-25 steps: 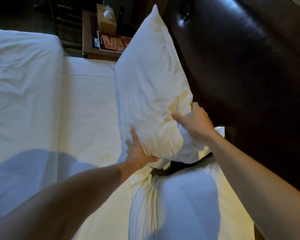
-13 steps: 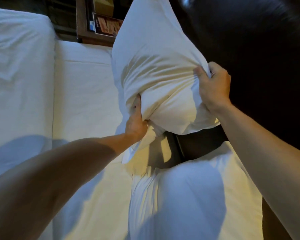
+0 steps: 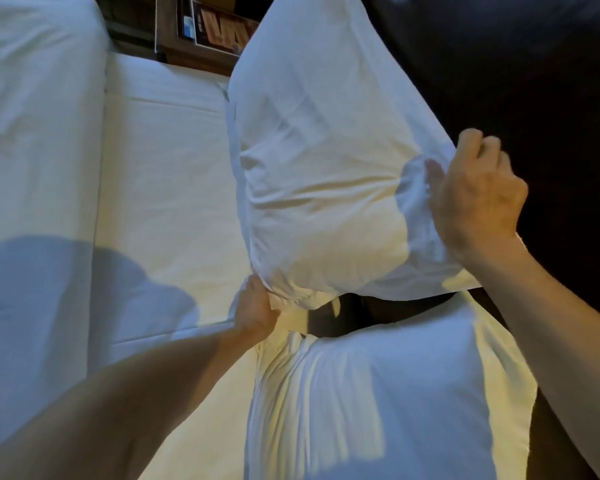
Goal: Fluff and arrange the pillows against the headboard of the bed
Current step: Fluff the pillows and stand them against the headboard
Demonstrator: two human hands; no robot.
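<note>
The wide bed with its white fitted sheet (image 3: 167, 188) fills most of the view, and a rumpled white duvet (image 3: 35, 133) lies folded back along its foot-side stretch, away from the headboard. The dark brown padded leather headboard (image 3: 534, 81) runs along the opposite edge of the bed. Against it stands the far plump white cotton pillow (image 3: 326, 161), tilted with one corner raised and its lower end lifted clear of the mattress, so a dark gap shows beneath it. Just beside it, nearer the person, the second white pillow (image 3: 378, 403) lies flat along the headboard edge, creased lengthwise and partly in shadow. Beyond the bed's side edge a brown wooden nightstand (image 3: 201, 60) carries a printed card with red and white lettering (image 3: 222, 32), too blurred to read. The right hand (image 3: 478, 199) presses on the headboard-side end of the lifted pillow, its grip curled and bunching the pillowcase; motion blur hides how firmly the fingers close. The left hand (image 3: 257, 310) sits under the pillow's lower corner nearest the mattress middle, its grip pinching the fabric there.
</note>
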